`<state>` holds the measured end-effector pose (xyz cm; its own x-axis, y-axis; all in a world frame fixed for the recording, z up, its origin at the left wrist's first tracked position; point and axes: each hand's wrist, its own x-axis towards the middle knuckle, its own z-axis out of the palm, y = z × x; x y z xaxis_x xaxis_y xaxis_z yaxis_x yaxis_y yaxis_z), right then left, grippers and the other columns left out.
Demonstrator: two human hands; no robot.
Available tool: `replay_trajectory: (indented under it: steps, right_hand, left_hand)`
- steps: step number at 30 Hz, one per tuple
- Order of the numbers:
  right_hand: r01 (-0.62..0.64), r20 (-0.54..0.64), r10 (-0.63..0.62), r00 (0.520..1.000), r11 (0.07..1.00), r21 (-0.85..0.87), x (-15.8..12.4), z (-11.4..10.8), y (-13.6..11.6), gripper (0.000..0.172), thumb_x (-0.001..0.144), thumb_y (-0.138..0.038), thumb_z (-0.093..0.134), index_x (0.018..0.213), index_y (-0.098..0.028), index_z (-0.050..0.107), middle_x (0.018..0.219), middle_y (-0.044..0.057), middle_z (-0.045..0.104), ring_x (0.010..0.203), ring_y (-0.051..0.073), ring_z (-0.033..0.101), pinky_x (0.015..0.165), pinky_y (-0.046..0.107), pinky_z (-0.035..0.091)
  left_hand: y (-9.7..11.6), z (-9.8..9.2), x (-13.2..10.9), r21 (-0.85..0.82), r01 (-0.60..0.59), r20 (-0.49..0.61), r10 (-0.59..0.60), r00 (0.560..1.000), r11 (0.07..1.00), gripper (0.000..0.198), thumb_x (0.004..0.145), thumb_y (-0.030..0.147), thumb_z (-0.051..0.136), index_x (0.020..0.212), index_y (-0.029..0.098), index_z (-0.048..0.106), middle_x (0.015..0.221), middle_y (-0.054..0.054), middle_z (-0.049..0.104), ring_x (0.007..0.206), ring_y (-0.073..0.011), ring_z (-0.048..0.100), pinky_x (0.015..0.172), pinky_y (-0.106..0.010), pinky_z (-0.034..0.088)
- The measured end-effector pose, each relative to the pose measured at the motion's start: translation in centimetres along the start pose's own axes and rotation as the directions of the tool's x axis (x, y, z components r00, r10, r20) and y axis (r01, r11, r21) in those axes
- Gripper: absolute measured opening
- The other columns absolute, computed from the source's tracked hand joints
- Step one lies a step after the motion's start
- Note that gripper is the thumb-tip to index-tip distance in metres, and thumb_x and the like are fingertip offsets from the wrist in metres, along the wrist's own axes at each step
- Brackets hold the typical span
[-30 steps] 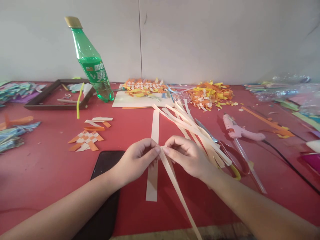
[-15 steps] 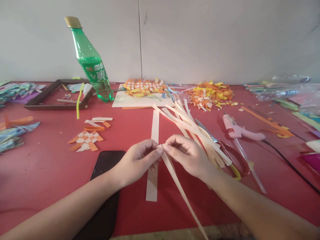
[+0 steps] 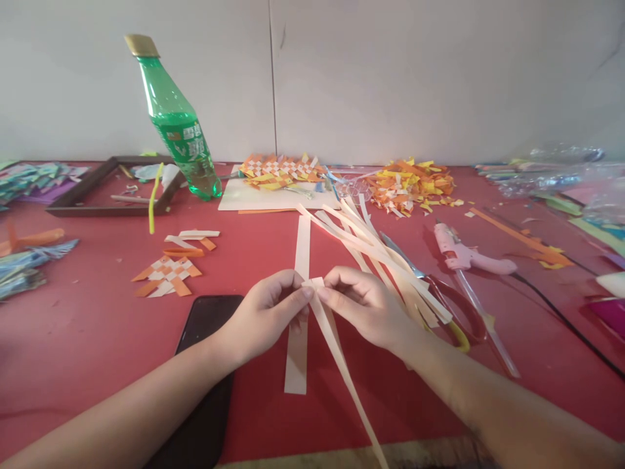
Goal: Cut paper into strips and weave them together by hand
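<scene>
Between my two hands is a long pale paper strip (image 3: 342, 365), its upper end pinched and its tail hanging down toward the table's front edge. My left hand (image 3: 273, 312) is closed, thumb and forefinger on the left side of that end. Opposite it, my right hand (image 3: 366, 303) is closed on the right side, fingertips close to the left ones. Under the hands a second pale strip (image 3: 296, 365) lies flat on the red table. A bundle of loose pale strips (image 3: 375, 247) is fanned out just beyond my right hand, over scissors (image 3: 456, 303).
A black phone (image 3: 205, 391) lies beneath my left forearm. Woven orange-and-white paper (image 3: 168, 273) is at left, a green bottle (image 3: 180, 137) behind it. A pink glue gun (image 3: 463, 254) with its cord sits at right. Orange paper pieces (image 3: 415, 185) are heaped at the back.
The strip's pinched end has spread slightly between my fingertips, showing more paper above them. Its hanging tail has swung a little to the left. Both hands stay in nearly the same place.
</scene>
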<state>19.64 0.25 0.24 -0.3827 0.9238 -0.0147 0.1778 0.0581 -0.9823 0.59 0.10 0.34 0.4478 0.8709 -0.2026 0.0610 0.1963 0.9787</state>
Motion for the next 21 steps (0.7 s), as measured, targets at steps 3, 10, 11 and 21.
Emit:
replay_trajectory:
  steps: [3,10,11,21]
  right_hand:
    - [0.003,-0.01,-0.003,1.0,1.0,-0.011,0.08,0.02,0.03,0.028,0.091,-0.04,0.058,0.074,-0.019,0.052,0.066,-0.004,0.044,0.057,0.009,0.038,0.052,0.024,0.031]
    - [0.032,-0.034,-0.033,0.999,0.999,-0.042,0.04,0.22,-0.05,0.026,0.092,-0.038,0.057,0.074,-0.019,0.053,0.066,-0.004,0.046,0.056,0.009,0.039,0.051,0.024,0.032]
    - [0.037,-0.04,-0.039,0.998,0.998,-0.051,0.03,0.25,-0.05,0.026,0.092,-0.037,0.057,0.074,-0.019,0.053,0.066,-0.003,0.046,0.056,0.009,0.04,0.051,0.025,0.032]
    - [0.06,-0.074,-0.065,0.995,0.996,-0.063,-0.18,0.21,0.32,0.024,0.092,-0.035,0.058,0.075,-0.019,0.053,0.066,-0.003,0.048,0.056,0.009,0.042,0.051,0.023,0.034]
  left_hand:
    - [-0.08,0.04,0.11,-0.009,0.005,-0.009,-0.005,1.0,1.0,0.029,0.093,0.039,0.055,0.075,0.017,0.051,0.067,0.003,0.055,0.059,-0.009,0.054,0.062,-0.024,0.046]
    - [0.03,-0.08,0.13,-0.008,0.015,-0.035,-0.016,0.999,1.0,0.029,0.092,0.039,0.056,0.075,0.016,0.052,0.066,0.003,0.055,0.059,-0.0085,0.054,0.063,-0.024,0.046]
    - [0.07,-0.09,0.11,-0.009,0.015,-0.039,-0.015,0.999,1.0,0.029,0.092,0.039,0.057,0.075,0.016,0.053,0.066,0.004,0.055,0.059,-0.0084,0.054,0.063,-0.024,0.046]
    - [0.02,0.02,0.3,-0.017,0.012,-0.051,-0.013,0.999,1.0,0.029,0.092,0.039,0.057,0.074,0.016,0.053,0.066,0.003,0.055,0.058,-0.0082,0.054,0.061,-0.023,0.047]
